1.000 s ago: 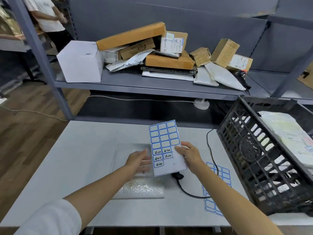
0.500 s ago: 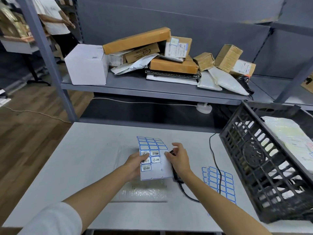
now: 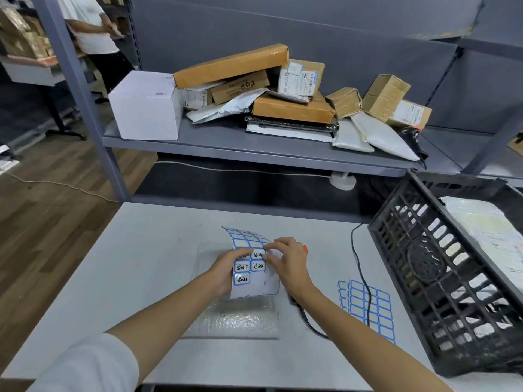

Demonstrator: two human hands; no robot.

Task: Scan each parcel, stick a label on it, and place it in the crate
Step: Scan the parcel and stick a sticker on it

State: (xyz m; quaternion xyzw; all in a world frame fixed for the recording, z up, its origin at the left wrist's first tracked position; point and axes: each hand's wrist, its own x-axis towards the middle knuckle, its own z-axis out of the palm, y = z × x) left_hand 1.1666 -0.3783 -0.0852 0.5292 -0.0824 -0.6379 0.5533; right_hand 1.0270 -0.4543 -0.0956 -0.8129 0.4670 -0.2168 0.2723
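Bubble-wrap parcel (image 3: pixel 235 318): clear, crinkled, flat on the white table (image 3: pixel 147 267), nearest of all, partly under the sheet and both hands.
Label sheet (image 3: pixel 252 273): white backing with blue-bordered labels, three or four bearing dark handwriting; upper part curls away toward the shelf, lower part bare of labels.
Left hand (image 3: pixel 226 271): grips the sheet's left edge, thumb on its face.
Right hand (image 3: pixel 285 264): fingertips pinch at a written label near the sheet's middle row, fingers curled.
Scanner (image 3: pixel 297 304): dark body mostly hidden behind the right wrist, black cable (image 3: pixel 358 267) running off across the table.
Spare label sheets (image 3: pixel 368 306): flat on the table, just right of the right forearm.
Crate (image 3: pixel 441 278): black lattice, tilted, at the right edge; pale bagged parcel (image 3: pixel 486 230) inside.
Shelf (image 3: pixel 254 148): grey, behind the table; heap of brown boxes, white box, grey mailers.
Change: sheet lower and closer to the parcel than a second ago, then held up nearly flat to the camera; top now curled; right hand gone from edge to label.
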